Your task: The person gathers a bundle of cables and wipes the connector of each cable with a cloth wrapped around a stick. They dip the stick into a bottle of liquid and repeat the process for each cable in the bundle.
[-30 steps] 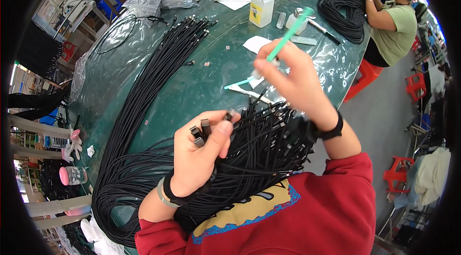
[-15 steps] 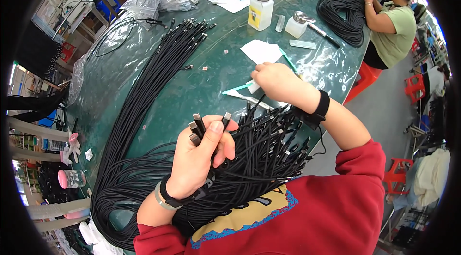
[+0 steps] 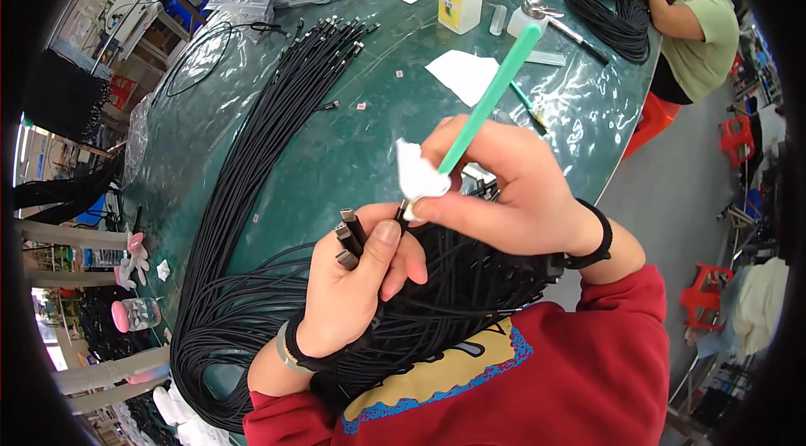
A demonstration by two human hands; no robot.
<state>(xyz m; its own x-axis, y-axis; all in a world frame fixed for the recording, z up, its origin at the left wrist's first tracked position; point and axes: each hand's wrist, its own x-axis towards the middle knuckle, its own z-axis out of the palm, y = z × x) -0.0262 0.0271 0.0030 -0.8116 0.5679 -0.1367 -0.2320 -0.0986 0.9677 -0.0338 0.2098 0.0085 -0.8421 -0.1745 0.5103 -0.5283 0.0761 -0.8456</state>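
My left hand (image 3: 348,278) is closed around several black cables, whose connector plugs (image 3: 350,240) with bare metal tips stick up between the fingers. My right hand (image 3: 512,194) pinches a crumpled white wipe (image 3: 420,173) against one of these plugs, beside my left thumb. A flat green stick (image 3: 491,102) slants up out of the same right hand. Under both hands lies a heap of black cables (image 3: 470,286), reaching my lap. To its left a long bundle of black cables (image 3: 243,156) runs up the table, plug ends at the far end.
On the green table (image 3: 369,144) lie a white paper (image 3: 462,76) and a second green stick (image 3: 525,97). A square bottle (image 3: 460,5) and a smaller bottle with metal lid (image 3: 529,18) stand behind. A coiled cable bundle (image 3: 609,13) lies near a co-worker (image 3: 701,34) at the far right.
My right hand has come back from the table toward my left hand, bringing the white wipe and green stick to one plug. My left hand keeps its cables.
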